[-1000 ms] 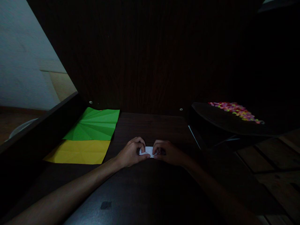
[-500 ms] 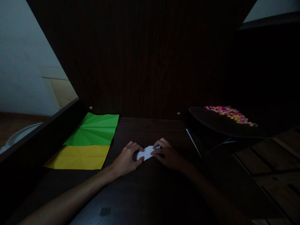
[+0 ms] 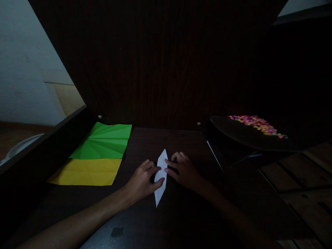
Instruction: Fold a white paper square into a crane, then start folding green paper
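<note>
A long strip of folded white paper (image 3: 161, 175), pointed at both ends, lies lengthwise away from me on the dark table (image 3: 145, 224). Crease lines run along it. My left hand (image 3: 140, 180) has its thumb and index finger on the left side and middle of the strip. At the right edge, the thumb and index fingertips of my right hand (image 3: 185, 171) hold the paper, while its other fingers are curled.
On the left lie a creased green sheet (image 3: 106, 141) and a yellow sheet (image 3: 88, 173) partly beneath it. A dark curved surface (image 3: 233, 133) at right bears many small colourful pieces (image 3: 259, 125). A tall dark panel (image 3: 160, 69) closes off the back; a raised side board (image 3: 52, 135) runs along the left.
The white paper has turned from lying crosswise between both hands to pointing away from me, and more of its length shows. Both hands have shifted slightly, their fingers now at its sides.
</note>
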`<state>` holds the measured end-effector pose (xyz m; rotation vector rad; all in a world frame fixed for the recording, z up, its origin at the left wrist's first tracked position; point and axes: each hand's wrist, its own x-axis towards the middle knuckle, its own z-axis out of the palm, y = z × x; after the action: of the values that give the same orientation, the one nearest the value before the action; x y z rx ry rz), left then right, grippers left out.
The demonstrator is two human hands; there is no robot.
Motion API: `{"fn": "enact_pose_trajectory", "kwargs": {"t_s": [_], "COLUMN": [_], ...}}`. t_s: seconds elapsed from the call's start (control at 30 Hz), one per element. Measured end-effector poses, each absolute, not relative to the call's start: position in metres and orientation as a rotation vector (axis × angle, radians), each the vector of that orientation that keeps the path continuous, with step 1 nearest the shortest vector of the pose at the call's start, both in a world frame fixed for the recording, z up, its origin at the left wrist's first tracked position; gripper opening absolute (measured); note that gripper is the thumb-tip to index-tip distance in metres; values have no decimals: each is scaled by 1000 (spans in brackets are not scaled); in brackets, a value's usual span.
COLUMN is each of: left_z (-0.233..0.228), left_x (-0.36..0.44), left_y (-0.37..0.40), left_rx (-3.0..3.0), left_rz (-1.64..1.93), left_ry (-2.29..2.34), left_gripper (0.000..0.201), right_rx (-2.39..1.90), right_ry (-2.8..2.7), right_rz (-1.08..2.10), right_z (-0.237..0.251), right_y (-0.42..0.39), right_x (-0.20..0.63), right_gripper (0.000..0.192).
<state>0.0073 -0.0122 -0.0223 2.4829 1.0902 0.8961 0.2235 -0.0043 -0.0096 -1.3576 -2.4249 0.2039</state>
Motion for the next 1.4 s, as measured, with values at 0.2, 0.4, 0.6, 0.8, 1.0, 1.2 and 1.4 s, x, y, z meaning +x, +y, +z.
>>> {"fn": "enact_pose_trajectory", "kwargs": {"t_s": [0.2,0.4,0.6,0.8,1.0,1.2,1.4], "left_z": [-21,-13,-18,-22,-19,-13,-13], "left_x": [6,3,5,11,13,12,9], "left_y": [-11,-8,-6,-8,-10,-12,-11], "left_rx": [2488,2482,2507,2563,2648,2710,2760], "left_rz": [910,916,906,900,819,818,889], "left_ry": [1044,920,862,919,971,913,785], "left_gripper": [20,13,16,20,25,27,33], "right_rx": [-1369,-1324,-1238,-1255,-1293,-1217,-1206], "right_ry": [-2412,-2362,-2283,-2372,-2437,-2308,-2248], "right_rz": [162,102,8,-37,60,340,422], "right_z": [-12,-17,-20,-18,-13,-16,-17], "right_y": [-4,-4,-5,-8,-6,9,14], "right_x": [221,221,219,217,214,219,220], "right_gripper": [34,30,14,15,14,13,13]}}
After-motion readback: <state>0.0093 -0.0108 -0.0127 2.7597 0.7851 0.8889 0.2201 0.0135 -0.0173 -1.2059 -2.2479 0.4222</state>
